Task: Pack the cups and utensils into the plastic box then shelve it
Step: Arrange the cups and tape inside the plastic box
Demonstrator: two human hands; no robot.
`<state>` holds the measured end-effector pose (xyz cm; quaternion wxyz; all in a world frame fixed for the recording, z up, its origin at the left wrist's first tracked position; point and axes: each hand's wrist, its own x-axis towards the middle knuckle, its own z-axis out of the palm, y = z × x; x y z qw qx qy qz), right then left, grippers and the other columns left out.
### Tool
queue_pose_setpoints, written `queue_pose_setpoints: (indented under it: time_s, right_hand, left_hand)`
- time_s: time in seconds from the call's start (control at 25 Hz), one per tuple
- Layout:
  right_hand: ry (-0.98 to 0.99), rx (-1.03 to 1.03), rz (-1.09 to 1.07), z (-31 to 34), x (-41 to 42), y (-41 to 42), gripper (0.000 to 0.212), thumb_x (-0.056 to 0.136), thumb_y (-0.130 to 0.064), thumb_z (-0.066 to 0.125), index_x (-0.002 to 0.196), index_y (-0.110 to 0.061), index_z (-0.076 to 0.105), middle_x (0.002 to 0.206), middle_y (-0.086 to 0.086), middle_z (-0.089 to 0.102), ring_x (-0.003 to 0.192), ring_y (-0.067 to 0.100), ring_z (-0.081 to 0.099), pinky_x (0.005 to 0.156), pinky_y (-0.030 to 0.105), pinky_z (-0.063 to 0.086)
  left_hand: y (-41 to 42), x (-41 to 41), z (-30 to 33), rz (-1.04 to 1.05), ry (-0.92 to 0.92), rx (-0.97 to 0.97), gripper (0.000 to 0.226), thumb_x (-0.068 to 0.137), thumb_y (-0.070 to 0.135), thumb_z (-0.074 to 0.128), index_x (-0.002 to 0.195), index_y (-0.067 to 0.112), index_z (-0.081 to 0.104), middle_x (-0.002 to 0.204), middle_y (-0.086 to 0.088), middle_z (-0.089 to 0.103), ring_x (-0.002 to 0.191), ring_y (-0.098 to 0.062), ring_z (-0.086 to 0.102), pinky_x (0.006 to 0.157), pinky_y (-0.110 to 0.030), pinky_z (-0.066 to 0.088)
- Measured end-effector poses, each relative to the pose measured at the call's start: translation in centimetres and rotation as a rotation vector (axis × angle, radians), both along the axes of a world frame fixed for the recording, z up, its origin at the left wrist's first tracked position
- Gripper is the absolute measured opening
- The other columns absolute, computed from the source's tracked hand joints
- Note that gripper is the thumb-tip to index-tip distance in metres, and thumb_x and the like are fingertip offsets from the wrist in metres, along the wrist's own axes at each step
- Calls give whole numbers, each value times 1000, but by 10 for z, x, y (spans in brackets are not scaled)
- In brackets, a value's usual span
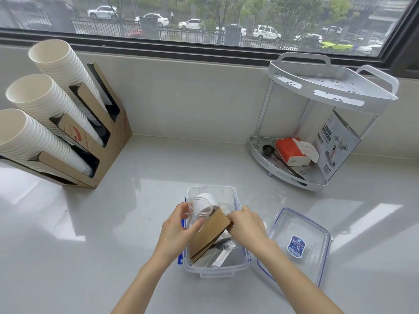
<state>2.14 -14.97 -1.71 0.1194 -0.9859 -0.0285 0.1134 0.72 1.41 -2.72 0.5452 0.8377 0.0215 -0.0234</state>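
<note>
Head view: cardboard sleeves [209,234] hide much inside the plastic box [216,269].

Glossy grey counter [136,223], wide window [204,19], daylight, parked cars outside [266,32]

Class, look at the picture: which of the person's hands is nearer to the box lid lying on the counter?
Right. The right hand is over the plastic box, just left of the lid; the left hand, gripping a clear cup, is farther left.

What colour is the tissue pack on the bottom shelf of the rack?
Orange-red with a white base; the tissue pack shows in the head view.
</note>
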Motion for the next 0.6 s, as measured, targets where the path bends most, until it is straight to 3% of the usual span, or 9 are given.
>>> queue_pose_setpoints:
  time_s: [0.08, 0.2, 0.32, 0.48, 0.6]
  right_hand:
    - [-52, 81, -30, -4, 0, 0, 27, 86, -5, 44, 107, -12, 59, 89, 8, 54, 105, 30, 53, 73, 29, 34]
    - [-134, 157, -90, -9, 2, -4, 33, 89, -7, 47, 121, -15, 48, 121, 6, 48, 101, 29, 57, 76, 36, 47]
    - [-128, 58, -75, -14, 9, -5, 37, 91, -6, 47, 127, -12, 49, 128, 5, 43, 106, 27, 55, 73, 34, 44]
    - [-143, -37, -24, -17, 16, 0, 36, 88, 2, 43, 117, -15, 57, 122, 6, 53, 111, 26, 51, 69, 30, 33]
    - [-208, 49, -61, -14, 16, -2, 26, 93, -8, 41, 112, -16, 58, 118, 3, 58, 106, 24, 55, 67, 28, 35]
  left_hand:
    - [0, 0, 0, 1, 0, -4, 41, 80, 26, 63, 117, 20, 47, 107, 11, 53, 103, -10, 51, 83, -23, 39]
    - [-1, 0, -1, -3, 0, 4, 44, 80, 27, 64, 120, 19, 47, 107, 11, 53, 103, -9, 50, 83, -23, 39]
    - [-1, 0, -1, -8, 4, 2, 44, 80, 26, 64, 119, 19, 47, 108, 11, 53, 102, -9, 50, 83, -23, 39]
    - [-1, -1, 0, -10, 5, -10, 42, 79, 26, 64, 117, 21, 47, 108, 11, 54, 104, -9, 51, 83, -23, 40]
    - [0, 0, 0, -16, 5, -14, 39, 79, 27, 64, 114, 24, 47, 108, 12, 54, 104, -9, 51, 83, -23, 40]
